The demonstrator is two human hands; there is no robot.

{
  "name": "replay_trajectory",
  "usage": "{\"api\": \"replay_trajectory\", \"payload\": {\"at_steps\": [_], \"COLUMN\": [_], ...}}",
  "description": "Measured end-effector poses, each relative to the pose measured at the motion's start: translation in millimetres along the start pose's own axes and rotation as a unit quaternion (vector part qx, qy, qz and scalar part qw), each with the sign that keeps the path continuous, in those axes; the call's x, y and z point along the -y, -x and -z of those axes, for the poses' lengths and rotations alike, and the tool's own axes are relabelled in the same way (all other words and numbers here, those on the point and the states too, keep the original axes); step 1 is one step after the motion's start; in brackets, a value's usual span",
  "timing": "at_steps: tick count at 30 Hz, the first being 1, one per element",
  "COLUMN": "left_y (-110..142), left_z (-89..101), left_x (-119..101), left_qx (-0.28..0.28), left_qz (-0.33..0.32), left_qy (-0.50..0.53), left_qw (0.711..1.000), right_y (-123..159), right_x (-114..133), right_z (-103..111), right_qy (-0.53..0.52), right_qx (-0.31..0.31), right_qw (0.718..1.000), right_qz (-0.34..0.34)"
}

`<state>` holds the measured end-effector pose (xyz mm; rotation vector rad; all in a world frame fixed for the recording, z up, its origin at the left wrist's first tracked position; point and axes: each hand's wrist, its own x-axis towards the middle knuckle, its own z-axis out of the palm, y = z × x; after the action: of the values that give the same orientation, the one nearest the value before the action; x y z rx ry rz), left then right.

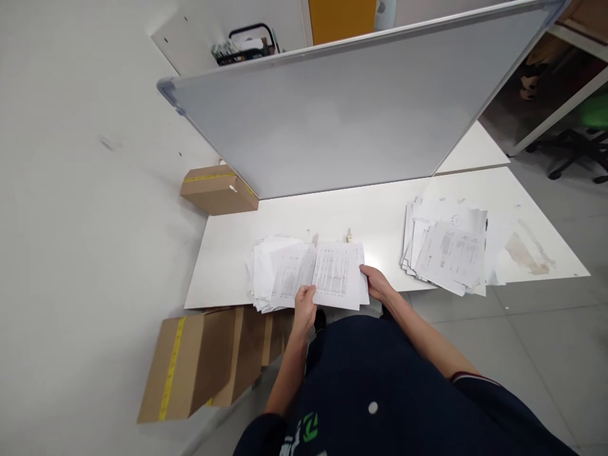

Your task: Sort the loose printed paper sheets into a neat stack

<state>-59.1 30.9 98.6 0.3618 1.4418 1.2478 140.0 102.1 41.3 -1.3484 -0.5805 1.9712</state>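
Barred along most of the far edge of the tabletop [228, 247] by an upright whiteboard [342, 120], at the far left corner by a cardboard box [218, 193]. Obstructed at the near edge by the left paper pile [264, 275] and held sheets [338, 269], rightward by the right paper pile [456, 253]. Passable between held sheets and right paper pile.

A dark navy-blue, short-sleeved fabric top [408, 373] is being worn, its right sleeve [498, 399] ending in a thin dark-red and white edging [475, 376]; a small round white disc [373, 408] is sitting on the front, a bright-green angular logo [310, 427] is showing beside white markings [287, 447] partly cut off, a dark shoe [320, 320] is peeking out, and the left hand [304, 307] and right hand [375, 283] are showing bare
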Motion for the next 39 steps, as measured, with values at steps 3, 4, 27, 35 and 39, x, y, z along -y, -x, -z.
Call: {"api": "replay_trajectory", "payload": {"at_steps": [3, 4, 27, 35, 39], "left_y": [-1, -3, -25, -36, -33], "left_z": [-2.2, -2.6, -37.3, -31.1, -28.9], "left_x": [9, 12, -16, 4, 2], "left_qx": [-0.022, -0.028, 0.098, 0.115, 0.117], "left_qz": [-0.008, -0.01, -0.169, -0.198, -0.187], "left_qy": [-0.034, -0.044, -0.089, -0.162, -0.161], "left_qw": [0.999, 0.999, 0.977, 0.96, 0.962], "right_y": [2, 3, 16, 6, 4], "right_x": [1, 2, 24, 10, 7], "right_z": [0, -1, -1, 8, 11], "right_qy": [-0.001, 0.008, 0.202, 0.21, 0.228], "right_qx": [0.004, 0.012, 0.006, -0.006, -0.007], "right_qw": [1.0, 1.0, 0.954, 0.952, 0.947], "right_qz": [0.008, 0.019, 0.221, 0.223, 0.224]}}
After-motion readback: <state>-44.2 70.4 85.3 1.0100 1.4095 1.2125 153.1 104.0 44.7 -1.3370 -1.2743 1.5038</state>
